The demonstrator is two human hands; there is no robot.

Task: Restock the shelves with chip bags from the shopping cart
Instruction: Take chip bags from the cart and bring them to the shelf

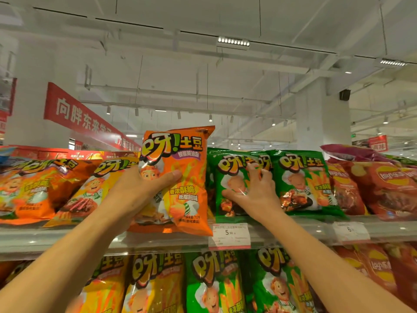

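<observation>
My left hand point(140, 190) grips an orange chip bag point(180, 184), thumb across its front, and holds it upright at the top shelf point(67, 239) between the yellow and green bags. My right hand point(252, 190) lies with spread fingers on a green chip bag point(230, 177) standing on the same shelf, pressing against its front. Another green bag point(304, 184) stands just right of it. The shopping cart is out of view.
Orange point(29, 188) and yellow point(90, 190) bags lie left on the top shelf, red bags point(383, 188) to the right. The shelf below holds yellow point(153, 283) and green point(214, 283) bags. Price tags point(229, 236) hang on the shelf edge.
</observation>
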